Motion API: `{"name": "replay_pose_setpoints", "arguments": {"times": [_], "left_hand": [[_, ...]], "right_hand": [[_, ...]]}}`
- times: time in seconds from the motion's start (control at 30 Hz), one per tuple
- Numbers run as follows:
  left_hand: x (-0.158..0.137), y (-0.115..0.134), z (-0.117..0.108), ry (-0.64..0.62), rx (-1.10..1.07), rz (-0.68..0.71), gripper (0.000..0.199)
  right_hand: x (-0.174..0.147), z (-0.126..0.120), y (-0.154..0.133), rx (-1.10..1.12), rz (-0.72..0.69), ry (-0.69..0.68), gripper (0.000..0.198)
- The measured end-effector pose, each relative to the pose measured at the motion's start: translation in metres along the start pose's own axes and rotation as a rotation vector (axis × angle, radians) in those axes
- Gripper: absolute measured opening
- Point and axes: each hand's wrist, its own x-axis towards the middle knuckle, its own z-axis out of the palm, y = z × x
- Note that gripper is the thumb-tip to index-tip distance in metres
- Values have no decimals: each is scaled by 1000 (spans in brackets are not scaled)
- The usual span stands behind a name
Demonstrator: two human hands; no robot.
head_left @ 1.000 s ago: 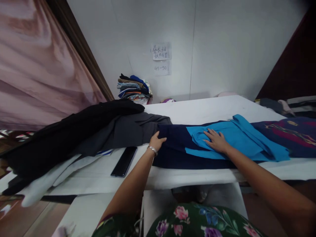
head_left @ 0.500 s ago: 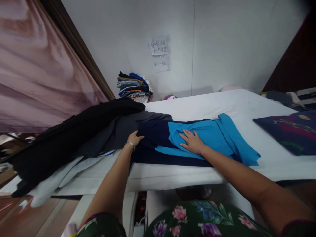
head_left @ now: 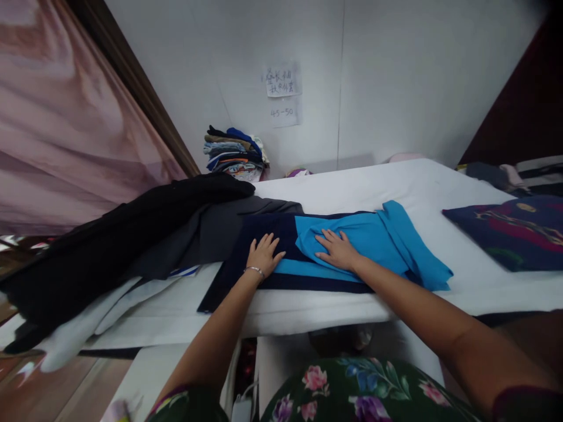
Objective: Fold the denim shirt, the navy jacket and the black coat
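Note:
A navy and bright blue garment (head_left: 373,228) lies partly folded on the white-covered table (head_left: 343,190), its blue part folded over at the right. Flat on the navy cloth, near the edge of the blue, rests my left hand (head_left: 264,256), fingers spread, a bracelet on the wrist. My right hand (head_left: 338,251) presses on the blue cloth with its fingers apart. Neither hand grips anything. At the left, the navy end of the garment lies over or against a dark grey garment (head_left: 220,231).
A long black garment (head_left: 132,234) and white cloth (head_left: 83,322) drape over the table's left side. Behind stands a stack of folded clothes (head_left: 233,153) by the wall. A folded dark patterned garment (head_left: 510,234) lies at the right. Paper notes (head_left: 282,88) hang on the wall.
My left hand has let go of the garment's left edge and moved right, flattening onto the navy cloth. A navy corner now spreads out toward the lower left. My right hand stays on the blue.

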Motion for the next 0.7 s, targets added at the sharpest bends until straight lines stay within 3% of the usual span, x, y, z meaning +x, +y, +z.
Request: {"name": "replay_pose_setpoints", "arguments": {"times": [0.1, 0.2, 0.33, 0.4, 0.57, 0.7], "left_hand": [[11, -1, 4, -45, 14, -70, 50], [19, 28, -8, 48, -18, -81, 49], [24, 80, -14, 95, -71, 245, 49], [27, 91, -5, 48, -55, 327, 52], [39, 80, 25, -171, -60, 217, 60], [39, 77, 30, -155, -49, 202, 59]], "right_hand": [[-8, -11, -6, 78, 12, -10, 66], [-19, -22, -12, 136, -11, 53, 61], [-39, -43, 4, 138, -19, 183, 52], [-50, -54, 31, 121, 16, 246, 51], [-65, -74, 132, 72, 260, 329, 60], [-51, -77, 190, 38, 537, 266, 64]]}}
